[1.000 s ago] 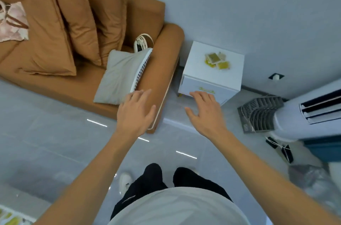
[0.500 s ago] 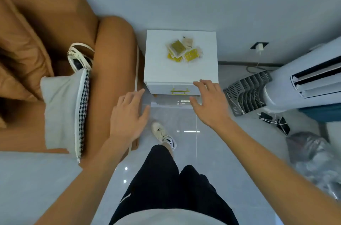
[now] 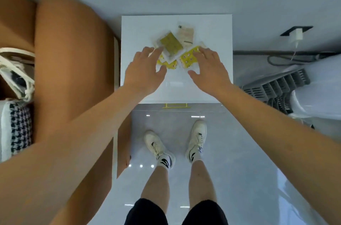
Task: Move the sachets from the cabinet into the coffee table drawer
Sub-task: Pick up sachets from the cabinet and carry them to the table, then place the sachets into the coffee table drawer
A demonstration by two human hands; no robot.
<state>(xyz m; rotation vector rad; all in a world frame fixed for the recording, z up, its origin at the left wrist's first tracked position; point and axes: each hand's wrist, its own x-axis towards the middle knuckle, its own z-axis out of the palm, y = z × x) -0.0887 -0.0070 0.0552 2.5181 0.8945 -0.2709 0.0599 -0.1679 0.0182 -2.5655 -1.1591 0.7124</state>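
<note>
**Both hands at the sachets on the cabinet**

Sachets (image 3: 173,46) lie in a loose overlapping pile on top of the white cabinet (image 3: 212,27). Left hand (image 3: 145,71) and right hand (image 3: 208,70) flank the pile, fingers spread and relaxed, fingertips at its edges, gripping nothing. Sofa (image 3: 73,58) stands just left of the cabinet.

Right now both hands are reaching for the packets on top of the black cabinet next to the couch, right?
Almost. The cabinet is white, not black, as the head view shows. Both hands, left and right, do reach for the packets on top, beside the couch.
</note>
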